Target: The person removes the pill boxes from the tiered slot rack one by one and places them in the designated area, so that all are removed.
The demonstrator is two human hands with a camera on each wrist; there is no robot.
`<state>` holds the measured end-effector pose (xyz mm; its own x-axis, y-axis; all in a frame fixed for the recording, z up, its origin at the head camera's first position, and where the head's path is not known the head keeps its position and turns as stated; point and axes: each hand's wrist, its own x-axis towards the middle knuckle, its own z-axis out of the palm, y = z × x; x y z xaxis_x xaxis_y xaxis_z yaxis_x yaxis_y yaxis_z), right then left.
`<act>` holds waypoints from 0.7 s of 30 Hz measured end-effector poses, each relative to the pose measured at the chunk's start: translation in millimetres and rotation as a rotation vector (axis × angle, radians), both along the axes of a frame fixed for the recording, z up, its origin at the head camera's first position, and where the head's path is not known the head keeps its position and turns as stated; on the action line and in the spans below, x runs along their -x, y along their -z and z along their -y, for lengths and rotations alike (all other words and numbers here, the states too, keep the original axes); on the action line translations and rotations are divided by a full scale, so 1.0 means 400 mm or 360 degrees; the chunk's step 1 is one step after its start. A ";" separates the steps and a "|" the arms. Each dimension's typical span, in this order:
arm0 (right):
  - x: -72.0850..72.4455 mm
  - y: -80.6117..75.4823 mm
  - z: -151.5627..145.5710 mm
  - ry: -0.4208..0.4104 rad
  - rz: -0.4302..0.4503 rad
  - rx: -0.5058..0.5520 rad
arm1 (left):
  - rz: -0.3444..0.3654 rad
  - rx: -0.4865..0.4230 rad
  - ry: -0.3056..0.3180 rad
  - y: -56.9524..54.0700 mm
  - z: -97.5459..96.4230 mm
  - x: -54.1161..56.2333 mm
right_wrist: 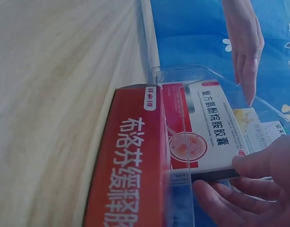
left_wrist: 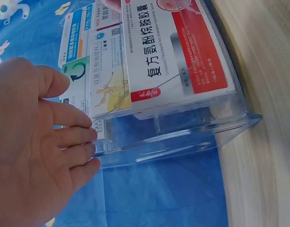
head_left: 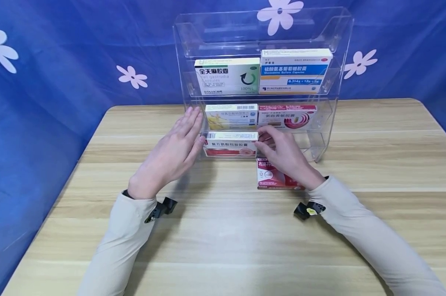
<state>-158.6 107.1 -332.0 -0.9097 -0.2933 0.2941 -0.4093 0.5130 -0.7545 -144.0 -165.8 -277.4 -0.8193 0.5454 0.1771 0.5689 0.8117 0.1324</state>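
A white and red medicine box (head_left: 230,146) stands in the lowest tier of a clear plastic rack (head_left: 317,144), toward its left side. My right hand (head_left: 285,152) pinches this box at its right end, thumb on the front corner and fingers curled round behind the end. The left hand (head_left: 171,150) is held flat with straight fingers at the rack's left side, fingertips right at its edge in the left wrist view. A red medicine box (head_left: 264,174) lies on the table before the rack, partly hidden under my right hand and forearm.
The middle tier holds a white and yellow box (head_left: 232,117) and a white and magenta box (head_left: 286,117). Above them stand a white and green box (head_left: 227,78) and a white and blue box (head_left: 296,72). A blue flowered cloth (head_left: 79,53) hangs behind the wooden table (head_left: 223,242).
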 end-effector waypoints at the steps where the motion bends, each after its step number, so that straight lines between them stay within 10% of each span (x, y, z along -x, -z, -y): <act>1: 0.000 -0.002 -0.001 -0.0002 0.0005 -0.0007 | 0.0003 0.0002 -0.0001 0.000 0.000 0.000; 21: -0.018 -0.048 -0.026 0.0036 -0.0008 -0.0083 | 0.0012 -0.0020 0.0002 0.001 0.002 -0.001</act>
<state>-151.6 117.6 -312.6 -0.9146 -0.2879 0.2838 -0.4012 0.5606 -0.7244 -143.8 -166.7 -277.8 -0.8201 0.5440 0.1777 0.5687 0.8093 0.1469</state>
